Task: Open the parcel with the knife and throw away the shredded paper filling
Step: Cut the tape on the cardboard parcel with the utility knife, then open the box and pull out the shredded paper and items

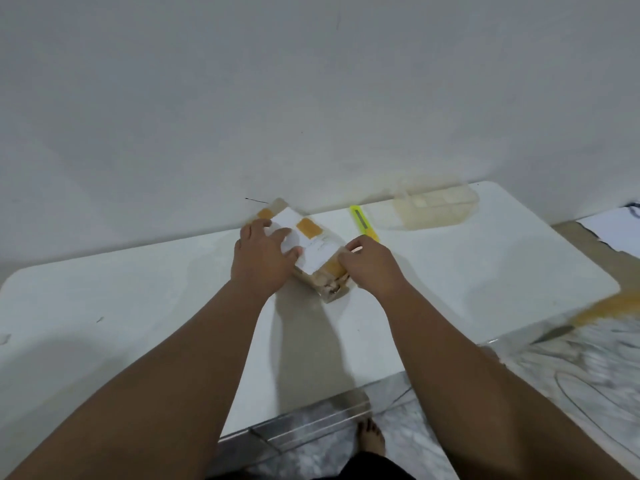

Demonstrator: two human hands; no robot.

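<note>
Fingers (273, 233) of the left hand (263, 258) press down on the parcel (313, 245) in the middle of the frame, likely to stop it sliding. Right hand (370, 263) pinches its open near end, where paper (329, 282) shows. Knife (362, 221) lies just behind.

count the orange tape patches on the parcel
3 tape patches on the parcel: one at its far corner, one on top by the white label, one at the near end beside the right hand. The left hand may hide more.
</note>
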